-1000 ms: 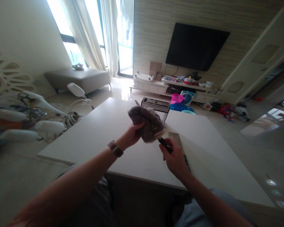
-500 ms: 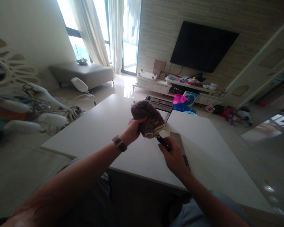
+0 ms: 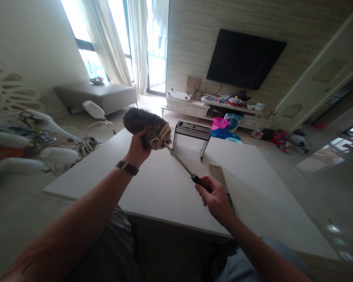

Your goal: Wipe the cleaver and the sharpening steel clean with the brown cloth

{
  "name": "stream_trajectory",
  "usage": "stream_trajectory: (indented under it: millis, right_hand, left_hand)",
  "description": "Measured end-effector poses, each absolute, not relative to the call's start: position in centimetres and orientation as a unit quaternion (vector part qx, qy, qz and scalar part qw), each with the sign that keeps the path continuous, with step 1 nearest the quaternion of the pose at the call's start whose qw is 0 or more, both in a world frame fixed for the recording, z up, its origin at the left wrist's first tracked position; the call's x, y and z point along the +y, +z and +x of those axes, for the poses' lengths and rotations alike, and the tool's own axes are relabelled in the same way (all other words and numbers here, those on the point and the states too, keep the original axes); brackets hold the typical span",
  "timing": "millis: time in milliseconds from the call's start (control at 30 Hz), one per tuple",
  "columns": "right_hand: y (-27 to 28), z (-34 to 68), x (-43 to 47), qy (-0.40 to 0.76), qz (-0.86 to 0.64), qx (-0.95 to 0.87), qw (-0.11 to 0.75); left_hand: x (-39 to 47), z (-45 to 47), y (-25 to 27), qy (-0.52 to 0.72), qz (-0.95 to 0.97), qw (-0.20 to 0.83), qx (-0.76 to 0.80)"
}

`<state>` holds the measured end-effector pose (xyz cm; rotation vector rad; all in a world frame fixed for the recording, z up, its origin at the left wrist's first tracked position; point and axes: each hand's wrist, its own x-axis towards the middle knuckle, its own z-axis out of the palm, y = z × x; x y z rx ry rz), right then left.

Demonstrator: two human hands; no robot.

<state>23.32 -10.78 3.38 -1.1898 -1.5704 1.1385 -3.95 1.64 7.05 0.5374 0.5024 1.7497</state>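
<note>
My left hand (image 3: pixel 139 147) is closed round a bunched, fluffy grey-brown towel (image 3: pixel 138 119) with folded beige edges. In my right hand (image 3: pixel 214 196) is the black handle of a slim metal tool (image 3: pixel 179 161). Its long thin shaft points up and left, and its tip end meets the towel's folds. Whether it is a sharpening steel or a narrow knife seen edge-on, I cannot tell. Beside my right hand, a wide-bladed knife (image 3: pixel 217 174) lies on the table, partly covered by that hand. Beyond both hands stands a clear knife block (image 3: pixel 191 143) with a slotted dark top.
The white table (image 3: pixel 253 188) has its near edge over my legs. White lamp arms (image 3: pixel 60 154) crowd the left side. A grey bench (image 3: pixel 97 94) stands by the window, and a low cabinet (image 3: pixel 191 109) and pink basket (image 3: pixel 219 123) are past the table.
The towel has moved left and up with my left hand, away from the tool's handle. The long metal shaft now shows, while my right hand stays nearly in place.
</note>
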Motion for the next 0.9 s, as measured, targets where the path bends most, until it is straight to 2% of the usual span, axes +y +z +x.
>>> stream_trajectory:
  millis: [233,433,667,900]
  right_hand:
    - [3.1,24.1,-10.3,0.570,-0.421,-0.535,0.461]
    - [2.7,23.8,-9.9,0.601,-0.407,-0.502,0.471]
    - [1.0,22.8,-9.8,0.587,-0.454,-0.484,0.463]
    - [2.4,22.7,-9.2,0.635,-0.387,-0.500,0.445]
  left_hand:
    - [0.4,-3.1,6.7,0.709,0.262,0.617,0.219]
    - [-2.7,2.5,5.2,0.573,0.315,0.723,0.225]
    - [-4.6,6.8,3.4,0.555,0.344,0.706,0.273]
    - [-1.7,3.7,5.2,0.609,0.340,0.656,0.289]
